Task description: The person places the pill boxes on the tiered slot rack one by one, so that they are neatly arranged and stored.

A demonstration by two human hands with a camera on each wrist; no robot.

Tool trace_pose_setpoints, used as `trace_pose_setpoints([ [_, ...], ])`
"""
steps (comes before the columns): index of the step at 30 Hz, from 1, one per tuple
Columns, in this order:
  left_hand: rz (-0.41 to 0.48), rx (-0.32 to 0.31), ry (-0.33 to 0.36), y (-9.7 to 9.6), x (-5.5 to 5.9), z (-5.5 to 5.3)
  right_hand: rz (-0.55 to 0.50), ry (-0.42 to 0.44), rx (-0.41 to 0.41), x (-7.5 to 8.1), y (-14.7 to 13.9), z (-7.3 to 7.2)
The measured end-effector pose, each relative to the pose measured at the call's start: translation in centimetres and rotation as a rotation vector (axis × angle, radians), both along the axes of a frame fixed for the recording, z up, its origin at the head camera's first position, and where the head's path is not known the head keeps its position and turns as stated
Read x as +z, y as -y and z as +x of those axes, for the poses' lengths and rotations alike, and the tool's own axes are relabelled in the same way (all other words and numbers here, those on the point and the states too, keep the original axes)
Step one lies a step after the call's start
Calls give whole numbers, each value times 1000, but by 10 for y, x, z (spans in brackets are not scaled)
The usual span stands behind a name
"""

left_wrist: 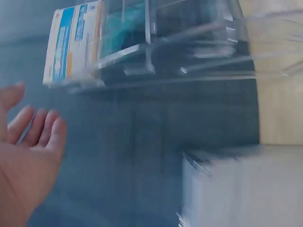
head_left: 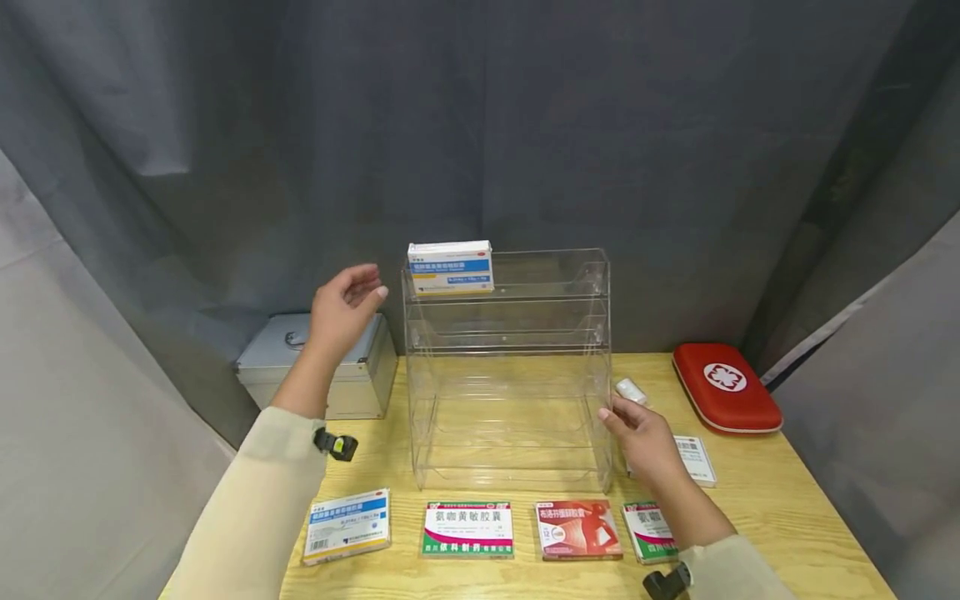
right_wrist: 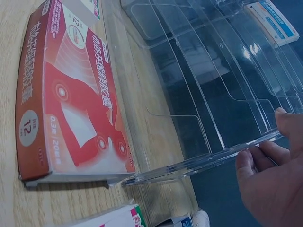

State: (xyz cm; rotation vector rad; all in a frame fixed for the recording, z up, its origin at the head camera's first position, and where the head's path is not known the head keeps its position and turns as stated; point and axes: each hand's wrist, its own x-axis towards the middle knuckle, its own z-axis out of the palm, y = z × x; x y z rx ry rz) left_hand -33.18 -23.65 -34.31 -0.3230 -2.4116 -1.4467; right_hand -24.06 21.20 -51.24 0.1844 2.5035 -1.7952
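Fingers [head_left: 363,272] loosely bent, left hand [head_left: 340,312] hovers beside clear rack [head_left: 506,340].

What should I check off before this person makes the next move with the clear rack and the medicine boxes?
1. Right hand on the clear rack: ok, it pinches the right side edge.
2. Left hand free: ok, it is open beside the rack, holding nothing.
3. Upper blue-and-white box standing in the top tier: ok, at the left end.
4. All boxes racked: not ok; the red box, among others, lies on the table.
5. Rightmost front box fully visible from the head view: not ok, the right arm hides part.
6. Boxes full: cannot tell, their contents are hidden.
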Motion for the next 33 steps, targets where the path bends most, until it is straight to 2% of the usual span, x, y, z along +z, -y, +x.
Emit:
trace_pose_setpoints([
  [3, -59, -41, 84, 24, -33, 33, -9, 2, 5, 1, 0, 1],
  [7, -153, -101, 216, 57, -97, 74, -16, 7, 1, 2, 0, 1],
  [10, -171, -164, 296, 80, -142, 99, -15, 7, -10, 3, 0, 1],
  [12, -170, -216, 323, 94, -164, 114, -13, 7, -14, 3, 0, 0],
  [14, -169, -259, 337, 106, -180, 128, -13, 7, -15, 4, 1, 0],
  [17, -181, -295, 370, 118, -197, 145, -2, 8, -14, 4, 1, 0],
  [20, -173, -267, 429, 124, -205, 155, 3, 9, -17, 5, 1, 2],
  [25, -175, -187, 510, 133, -214, 161, -23, 16, -17, 4, 1, 3],
  [29, -179, -190, 558, 140, -223, 165, -25, 18, -16, 2, 1, 2],
  [33, -196, -189, 568, 140, -230, 169, -11, 11, -9, 1, 1, 1],
])
